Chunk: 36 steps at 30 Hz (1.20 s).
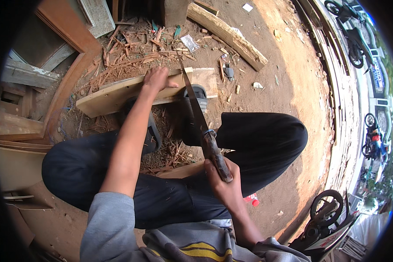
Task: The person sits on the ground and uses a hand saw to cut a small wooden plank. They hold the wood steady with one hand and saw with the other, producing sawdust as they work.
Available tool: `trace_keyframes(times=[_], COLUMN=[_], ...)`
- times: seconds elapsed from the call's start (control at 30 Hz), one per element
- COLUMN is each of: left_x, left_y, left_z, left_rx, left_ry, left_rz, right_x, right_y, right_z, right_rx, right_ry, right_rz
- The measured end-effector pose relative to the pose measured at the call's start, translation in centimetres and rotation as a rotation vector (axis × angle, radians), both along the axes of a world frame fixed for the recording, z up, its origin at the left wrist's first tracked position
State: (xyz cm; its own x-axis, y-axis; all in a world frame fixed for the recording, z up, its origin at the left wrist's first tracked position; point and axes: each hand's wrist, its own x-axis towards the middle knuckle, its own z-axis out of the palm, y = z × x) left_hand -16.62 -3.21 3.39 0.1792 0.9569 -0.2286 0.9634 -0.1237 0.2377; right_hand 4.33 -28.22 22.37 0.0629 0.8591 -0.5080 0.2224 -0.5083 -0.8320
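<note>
From my end I had the right hand (225, 174) wrapped around the handle of the saw (193, 100), blade crossing the board (115, 97) near its right end. Board lay just beyond the sandals (199, 92). Left hand (156, 80) was planted on it, thumb toward the blade; couldn't tell how far its fingers curled. Couldn't see if the teeth sat in a kerf, or if the plank (210, 78) by that end propped it. My read: wrist in line, long light strokes, palm bearing down, thumb tucked back.
</note>
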Motion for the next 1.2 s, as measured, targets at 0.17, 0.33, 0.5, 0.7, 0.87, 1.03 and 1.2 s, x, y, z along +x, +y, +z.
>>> trace_keyframes(times=[0.17, 0.33, 0.5, 0.7, 0.87, 1.03, 1.2], left_x=[0.4, 0.1, 0.8, -0.2, -0.2, 0.0, 0.7], left_y=[-0.2, 0.2, 0.4, 0.5, 0.5, 0.9, 1.1], left_z=[-0.4, 0.2, 0.3, 1.0, 0.3, 0.4, 1.0], left_rx=[0.044, 0.009, 0.026, -0.040, 0.013, -0.002, -0.056], left_ry=[0.004, 0.012, -0.016, 0.021, -0.009, 0.009, -0.028], left_rz=[-0.019, -0.006, -0.009, 0.013, -0.007, -0.002, 0.014], right_x=[0.8, -0.4, 1.4, -0.6, 1.1, -0.6, 1.4], right_y=[-2.3, 1.9, -3.1, 1.4, -3.8, 2.5, -3.7], right_z=[0.6, -1.5, 2.5, -2.1, 0.5, -2.6, 0.7], right_rx=[0.020, 0.017, -0.043, 0.023, 0.041, 0.007, 0.042], right_ry=[-0.016, 0.042, -0.026, 0.036, -0.037, 0.073, -0.018], right_rz=[0.004, -0.009, -0.006, -0.023, 0.020, -0.048, -0.010])
